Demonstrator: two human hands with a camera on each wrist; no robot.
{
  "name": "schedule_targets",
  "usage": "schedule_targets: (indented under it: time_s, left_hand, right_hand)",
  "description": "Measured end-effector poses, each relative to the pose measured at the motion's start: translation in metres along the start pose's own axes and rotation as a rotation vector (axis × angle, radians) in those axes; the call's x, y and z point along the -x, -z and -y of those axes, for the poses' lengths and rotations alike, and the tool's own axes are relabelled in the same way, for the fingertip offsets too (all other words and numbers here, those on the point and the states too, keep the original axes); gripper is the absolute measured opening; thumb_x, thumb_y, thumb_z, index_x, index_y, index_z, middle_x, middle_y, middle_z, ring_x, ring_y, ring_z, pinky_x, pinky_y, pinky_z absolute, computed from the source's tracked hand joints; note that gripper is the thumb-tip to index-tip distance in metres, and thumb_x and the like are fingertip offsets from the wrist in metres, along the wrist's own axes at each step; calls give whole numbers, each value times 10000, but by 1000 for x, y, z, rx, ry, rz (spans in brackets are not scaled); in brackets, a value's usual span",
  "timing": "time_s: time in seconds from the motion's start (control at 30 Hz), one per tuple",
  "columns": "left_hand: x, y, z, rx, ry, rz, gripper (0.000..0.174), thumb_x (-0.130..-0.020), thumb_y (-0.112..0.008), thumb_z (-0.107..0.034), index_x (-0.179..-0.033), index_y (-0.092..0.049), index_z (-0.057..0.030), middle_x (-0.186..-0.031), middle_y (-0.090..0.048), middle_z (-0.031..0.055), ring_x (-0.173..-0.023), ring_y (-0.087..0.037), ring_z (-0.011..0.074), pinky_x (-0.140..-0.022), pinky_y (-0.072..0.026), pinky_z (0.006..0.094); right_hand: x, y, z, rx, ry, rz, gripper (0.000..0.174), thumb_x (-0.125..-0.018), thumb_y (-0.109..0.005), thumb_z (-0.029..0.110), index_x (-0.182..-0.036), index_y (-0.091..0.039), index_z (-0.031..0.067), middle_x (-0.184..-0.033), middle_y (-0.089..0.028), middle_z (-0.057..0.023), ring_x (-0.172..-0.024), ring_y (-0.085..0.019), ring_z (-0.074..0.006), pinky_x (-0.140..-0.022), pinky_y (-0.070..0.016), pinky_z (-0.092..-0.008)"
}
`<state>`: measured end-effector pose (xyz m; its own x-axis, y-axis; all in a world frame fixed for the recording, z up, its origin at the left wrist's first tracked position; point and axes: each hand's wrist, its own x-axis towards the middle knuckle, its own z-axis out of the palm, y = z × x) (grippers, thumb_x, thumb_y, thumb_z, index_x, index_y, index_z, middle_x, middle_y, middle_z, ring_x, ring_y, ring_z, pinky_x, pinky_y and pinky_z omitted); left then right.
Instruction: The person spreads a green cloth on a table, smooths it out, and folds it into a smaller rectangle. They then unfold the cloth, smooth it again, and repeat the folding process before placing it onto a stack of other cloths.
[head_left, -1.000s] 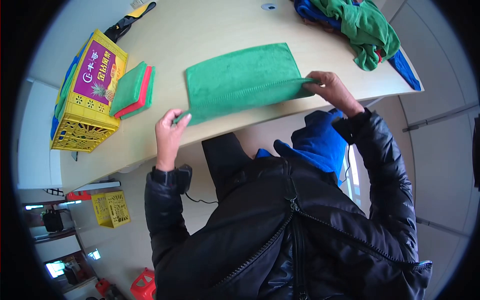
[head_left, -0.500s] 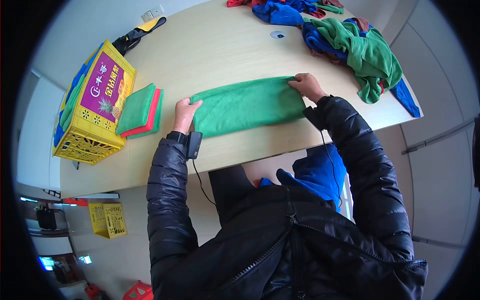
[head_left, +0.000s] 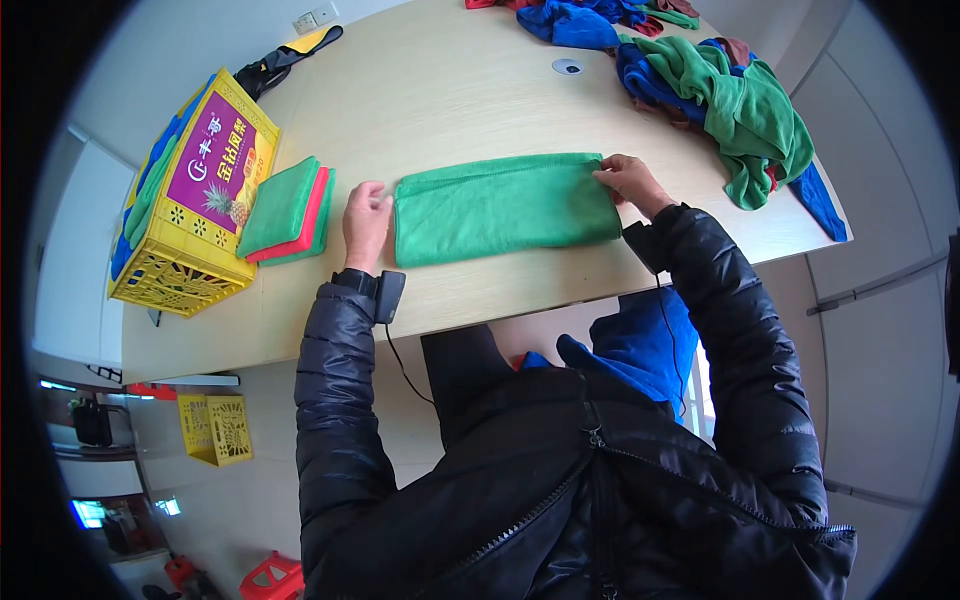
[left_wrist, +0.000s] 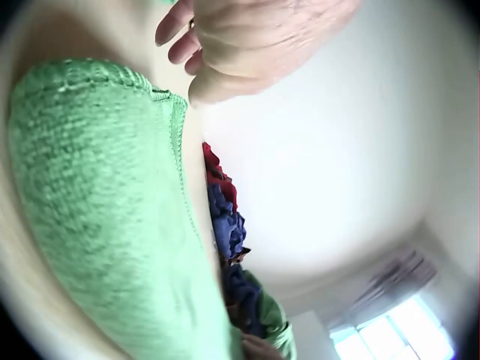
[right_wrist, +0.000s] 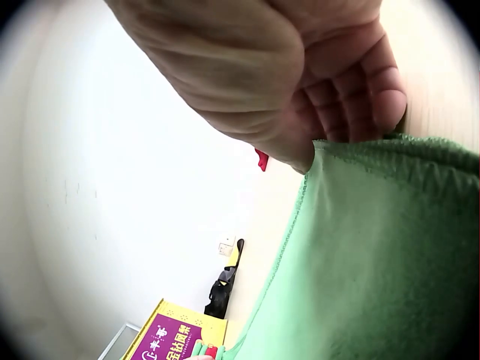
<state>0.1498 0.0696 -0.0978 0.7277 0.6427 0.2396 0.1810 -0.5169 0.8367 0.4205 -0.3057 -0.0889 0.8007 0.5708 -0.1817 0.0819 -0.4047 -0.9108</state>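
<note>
A green towel (head_left: 505, 215), folded into a long strip, lies flat on the table near its front edge. Just off its left end is my left hand (head_left: 368, 222), loosely bent and holding nothing; in the left wrist view a gap shows between the fingers (left_wrist: 176, 28) and the towel's stitched end. At the far right corner my right hand (head_left: 632, 184) pinches the towel's edge. The right wrist view has the thumb (right_wrist: 296, 150) on that corner, the other fingers curled beside it.
Folded green and red towels (head_left: 285, 212) are stacked left, against a yellow crate (head_left: 185, 285) with cloths in it. Crumpled green and blue cloths (head_left: 745, 110) are heaped at the right; more blue and red cloths (head_left: 570, 22) lie at the back. The table's front edge (head_left: 480, 312) runs close before me.
The towel's near flap, lifted by both hands a second ago, has gone over to the far side and now lies flat. My left hand has let go and moved slightly left.
</note>
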Motion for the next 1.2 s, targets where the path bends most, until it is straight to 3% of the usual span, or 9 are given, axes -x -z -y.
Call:
schedule_targets:
  time_s: [0.07, 0.23, 0.37, 0.47, 0.63, 0.73, 0.77, 0.87, 1.2]
  left_hand:
    - [4, -1, -12, -469, -435, -48, 220, -874, -716, -109, -1066, -635, -36, -933, -659, 81, -816, -652, 201, -736, -528, 336]
    - [-10, -12, -5, -585, -249, 84, 229, -827, -735, -98, -1023, -630, -45, -1003, -653, 100, -855, -655, 261, -771, -534, 386]
    - [-15, -9, 1, -467, -71, 208, 196, -822, -740, -103, -962, -625, -28, -1076, -644, 105, -917, -653, 279, -805, -531, 406]
    - [-11, -10, -1, -464, -497, 15, 179, -813, -738, -89, -929, -621, -19, -1093, -634, 101, -940, -643, 264, -816, -524, 394]
    - [-27, -16, -6, -329, -474, 131, 190, -791, -752, -139, -902, -636, -37, -1046, -643, 127, -1019, -615, 333, -867, -503, 422]
    - [-39, -21, -9, -363, -340, 284, 149, -799, -738, -123, -873, -635, -44, -1022, -651, 120, -990, -625, 326, -853, -511, 414]
    - [-43, -22, -8, -361, -345, 282, 149, -799, -738, -123, -873, -635, -44, -1022, -651, 120, -990, -625, 326, -853, -511, 414]
    - [-49, -22, 0, -377, -332, 286, 128, -829, -703, -77, -902, -609, -28, -941, -652, 76, -838, -617, 205, -745, -503, 326]
    - [-44, -21, 13, -138, -265, 190, 114, -885, -687, -107, -910, -610, -27, -785, -618, 60, -729, -575, 148, -685, -483, 296]
  right_hand:
    - [-3, 0, 0, 7, 4, -2, 269, -869, -714, 186, -1054, -673, -6, -737, -647, -49, -598, -621, -141, -519, -505, -301]
    - [-4, -5, 0, 81, 62, -50, 204, -879, -682, 156, -1010, -667, 0, -733, -643, -44, -593, -609, -128, -522, -504, -288]
    - [14, -1, 3, 29, 87, -33, 128, -912, -657, 137, -970, -661, 23, -729, -610, 0, -602, -566, -90, -526, -451, -253]
    - [28, 6, -4, -50, 52, 28, 94, -911, -649, 135, -932, -662, 44, -728, -610, 10, -606, -565, -84, -534, -456, -248]
    - [35, 3, -9, -92, 44, 0, 85, -912, -651, 138, -931, -664, 56, -725, -607, 21, -607, -562, -79, -545, -461, -242]
    - [31, 2, -9, -63, 21, 10, 104, -894, -678, 132, -935, -657, 39, -738, -623, -4, -610, -586, -99, -531, -494, -265]
    - [31, 3, -8, -61, 25, 6, 104, -894, -678, 132, -935, -657, 39, -738, -623, -4, -610, -586, -99, -531, -494, -265]
    - [31, 3, -9, -70, 36, 24, 97, -897, -672, 131, -939, -661, 45, -735, -622, -3, -607, -584, -100, -531, -494, -267]
    - [35, -2, -1, -69, 20, -11, 107, -922, -662, 172, -929, -669, 65, -715, -596, 28, -598, -552, -73, -521, -450, -249]
